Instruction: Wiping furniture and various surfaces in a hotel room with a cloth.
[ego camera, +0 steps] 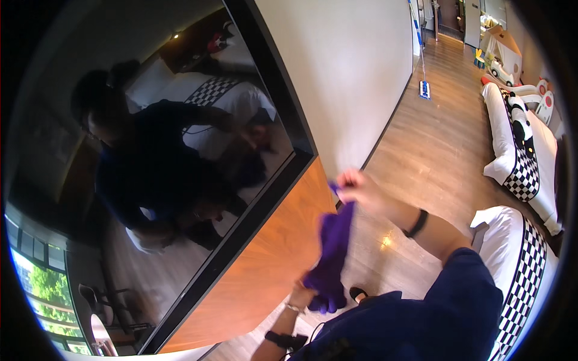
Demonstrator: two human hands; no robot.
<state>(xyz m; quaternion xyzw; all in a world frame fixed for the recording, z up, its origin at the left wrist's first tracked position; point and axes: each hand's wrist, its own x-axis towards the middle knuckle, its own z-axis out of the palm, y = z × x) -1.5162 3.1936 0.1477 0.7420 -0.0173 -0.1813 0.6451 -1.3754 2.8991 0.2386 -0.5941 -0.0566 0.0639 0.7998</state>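
Note:
A purple cloth [334,252] hangs between my two hands in front of my body, its lower end in loose folds. My right hand [356,187] pinches its upper end, beside the corner of a large black-framed screen [266,192]. Lower down, my left hand [301,294] grips the cloth near its bunched lower part. Both hands look slightly blurred. Right beside the cloth is a wood-grain surface [257,270] along the screen's lower edge. The glossy dark screen reflects a person and a bed.
A blue-and-white flat mop [424,89] leans by the pale wall [343,67] on the wood floor [420,149]. To the right stand a near bed [496,225] and a farther bed [496,131], both with checkered runners. A panda plush [520,119] and children's toys [501,72] lie beyond.

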